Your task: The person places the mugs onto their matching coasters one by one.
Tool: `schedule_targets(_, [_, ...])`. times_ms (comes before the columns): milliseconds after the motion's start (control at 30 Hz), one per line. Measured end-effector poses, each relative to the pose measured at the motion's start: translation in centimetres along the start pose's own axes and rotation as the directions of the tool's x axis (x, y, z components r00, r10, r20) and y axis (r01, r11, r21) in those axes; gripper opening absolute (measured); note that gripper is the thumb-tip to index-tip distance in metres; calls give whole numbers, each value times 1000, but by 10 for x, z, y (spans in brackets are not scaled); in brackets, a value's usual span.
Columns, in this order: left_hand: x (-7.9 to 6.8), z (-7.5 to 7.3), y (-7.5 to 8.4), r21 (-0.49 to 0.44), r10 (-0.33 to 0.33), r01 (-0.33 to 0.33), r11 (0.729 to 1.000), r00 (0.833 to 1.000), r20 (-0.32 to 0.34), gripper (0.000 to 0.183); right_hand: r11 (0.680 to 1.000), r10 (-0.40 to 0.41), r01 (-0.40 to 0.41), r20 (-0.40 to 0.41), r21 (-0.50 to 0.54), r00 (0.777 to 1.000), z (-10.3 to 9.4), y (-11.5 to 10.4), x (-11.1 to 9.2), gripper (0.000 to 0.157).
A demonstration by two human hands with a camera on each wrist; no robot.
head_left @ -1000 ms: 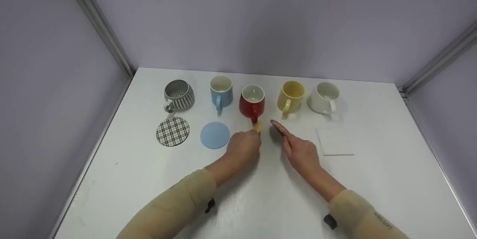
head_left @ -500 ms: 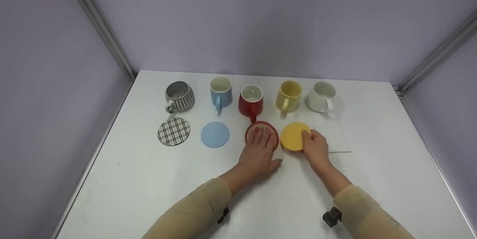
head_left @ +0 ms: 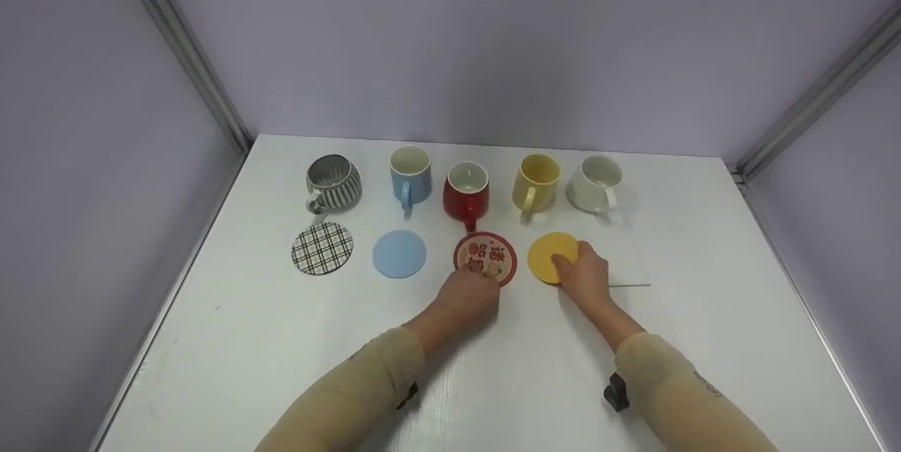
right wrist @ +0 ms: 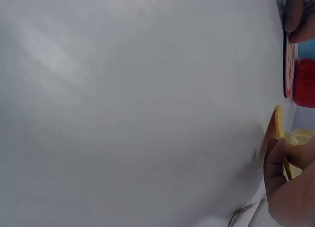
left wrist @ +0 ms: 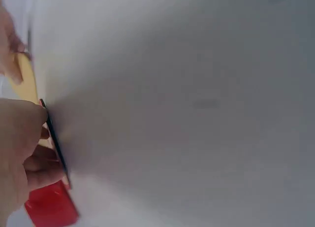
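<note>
My left hand [head_left: 468, 297] grips the near edge of a round red coaster [head_left: 503, 255] with printed characters, in front of the red mug [head_left: 461, 202]. In the left wrist view, thumb and fingers are at the rim of this coaster [left wrist: 55, 143]. My right hand [head_left: 586, 276] pinches the right side of a round yellow coaster [head_left: 545, 258], thumb on top, in front of the yellow mug [head_left: 533, 184]. The right wrist view shows the yellow coaster [right wrist: 278, 121] tilted over the table, with a shadow under it.
Left of the hands lie a blue round coaster [head_left: 399, 255] and a checked one [head_left: 322, 249]. Behind them stand a blue mug [head_left: 412, 181] and a grey striped mug [head_left: 341, 188]. A white mug [head_left: 588, 191] and a white square coaster [head_left: 626, 265] are at the right.
Both hands earlier held coasters edge-on near the middle. Half a second ago my left hand lay flat on the red coaster; now its fingers have drawn back to the near edge. The right hand keeps the yellow coaster.
</note>
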State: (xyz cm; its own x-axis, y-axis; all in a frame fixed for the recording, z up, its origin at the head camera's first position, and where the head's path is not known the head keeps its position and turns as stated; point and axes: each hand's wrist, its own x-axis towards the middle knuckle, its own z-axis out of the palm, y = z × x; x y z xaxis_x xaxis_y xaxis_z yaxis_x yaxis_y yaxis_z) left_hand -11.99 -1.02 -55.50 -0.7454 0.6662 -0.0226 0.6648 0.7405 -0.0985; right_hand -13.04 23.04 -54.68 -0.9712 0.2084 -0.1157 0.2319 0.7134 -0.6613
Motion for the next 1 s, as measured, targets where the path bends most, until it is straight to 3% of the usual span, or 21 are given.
schedule_targets(100, [-2,1,-7,12,88,-88,996,996,-17,19,1000,4,-4,36,-2,999,8,-2,3,61])
schedule_targets(200, [-11,4,-20,-22,83,-84,996,995,-48,14,998,-36,38,38,-45,999,15,-4,6,61])
schedule_targets(400, [-21,11,-44,30,-23,26,999,997,-78,9,971,-124,119,-13,-207,992,24,-8,13,74])
schedule_targets(567, [-19,17,-47,46,-158,162,986,983,-90,18,953,-166,151,-35,-263,986,28,-6,15,79])
schedule_targets(700, [-18,23,-44,-97,-229,225,970,973,-35,42,930,-203,177,-48,-323,978,32,-3,9,74])
schedule_targets(800, [-16,27,-46,-240,-263,256,937,965,1,48,921,-238,211,-43,-327,970,38,-2,3,63])
schedule_targets(867, [-13,29,-51,-290,-303,286,913,953,-17,49,921,-259,234,-41,-311,965,41,-1,0,60])
schedule_targets(1000, [-18,34,-61,-345,-378,352,870,926,-8,66,922,-259,247,0,-299,966,42,4,-6,77])
